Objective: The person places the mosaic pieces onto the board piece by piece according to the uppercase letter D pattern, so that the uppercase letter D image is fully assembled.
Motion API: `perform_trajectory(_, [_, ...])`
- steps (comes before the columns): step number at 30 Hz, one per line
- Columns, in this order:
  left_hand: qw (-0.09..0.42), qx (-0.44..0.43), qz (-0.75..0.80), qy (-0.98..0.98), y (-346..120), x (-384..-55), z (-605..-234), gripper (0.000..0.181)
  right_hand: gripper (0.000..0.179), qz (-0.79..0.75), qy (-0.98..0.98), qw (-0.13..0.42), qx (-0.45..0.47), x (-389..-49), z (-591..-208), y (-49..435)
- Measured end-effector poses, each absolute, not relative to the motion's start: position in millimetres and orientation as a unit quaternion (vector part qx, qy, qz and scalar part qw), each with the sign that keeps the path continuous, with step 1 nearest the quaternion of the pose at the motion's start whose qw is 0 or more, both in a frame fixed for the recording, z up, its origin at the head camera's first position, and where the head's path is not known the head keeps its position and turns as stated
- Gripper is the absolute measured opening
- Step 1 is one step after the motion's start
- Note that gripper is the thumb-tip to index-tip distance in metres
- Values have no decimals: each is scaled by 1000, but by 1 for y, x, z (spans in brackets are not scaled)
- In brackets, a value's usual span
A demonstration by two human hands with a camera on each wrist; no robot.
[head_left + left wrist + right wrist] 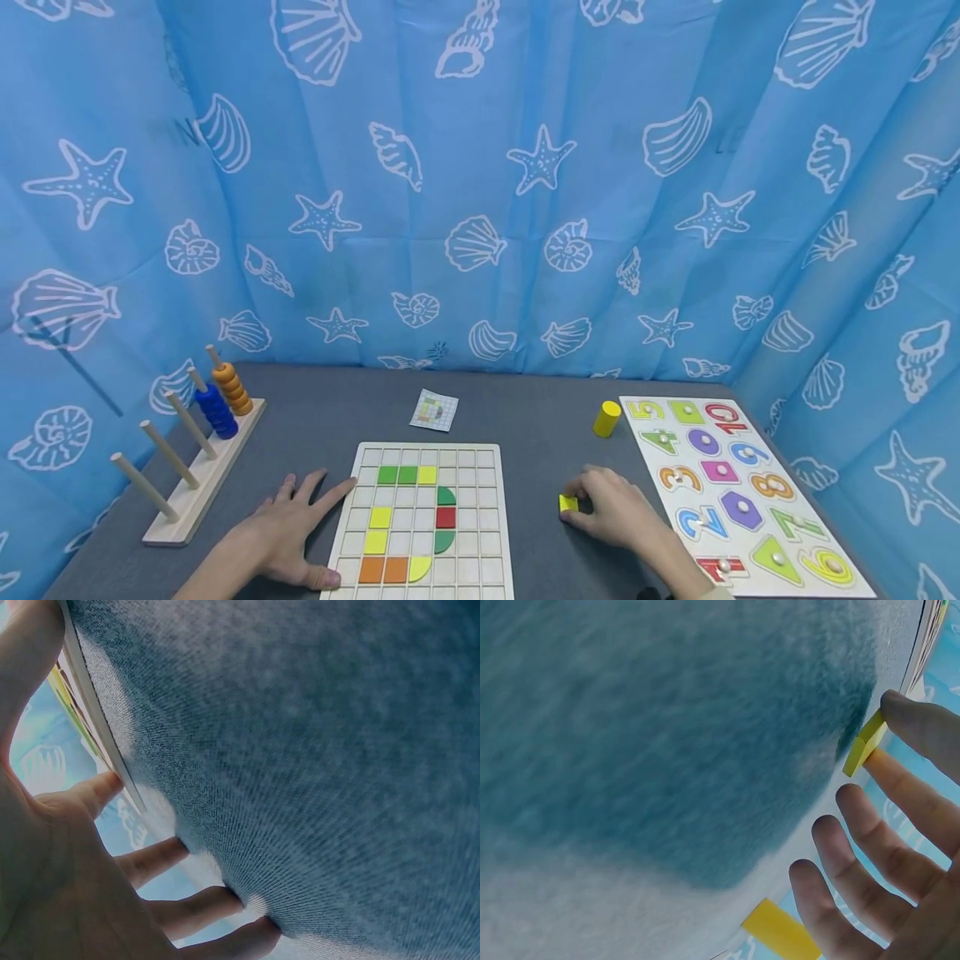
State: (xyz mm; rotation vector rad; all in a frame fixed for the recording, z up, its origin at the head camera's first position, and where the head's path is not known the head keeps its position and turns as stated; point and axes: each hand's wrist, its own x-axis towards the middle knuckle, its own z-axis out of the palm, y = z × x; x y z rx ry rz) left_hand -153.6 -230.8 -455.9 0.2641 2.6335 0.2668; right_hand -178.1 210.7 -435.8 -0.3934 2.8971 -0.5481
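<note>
Between thumb and index finger, my right hand pinches a small yellow square tile, low over the table to the right of the grid board. The right wrist view shows the tile tilted at the fingertips, the other fingers loosely bent. My left hand is spread at the left side of the white grid board, thumb and index finger touching its edge. In the left wrist view the remaining fingertips rest on the cloth. Green, yellow, red and orange tiles lie in some of the board's squares.
A small pattern card lies behind the board. To the right are a yellow cylinder and a number-and-shape puzzle board. A wooden peg stand with blue and orange rings stands at left. A blue shell-patterned curtain hangs behind.
</note>
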Motion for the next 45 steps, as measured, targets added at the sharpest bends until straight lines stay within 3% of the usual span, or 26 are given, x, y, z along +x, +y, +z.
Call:
perform_trajectory(11, [241,88,86,963,-229,-154,-456,122,24,-201,955,106,-191,-180,-438,210])
perform_trajectory(22, [239,89,84,963,-229,-155,-455,122,24,-204,952,77,-214,-180,-428,192])
perform_trajectory(45, [233,94,82,965,-229,-153,-457,122,25,-199,926,46,-318,-186,-407,87])
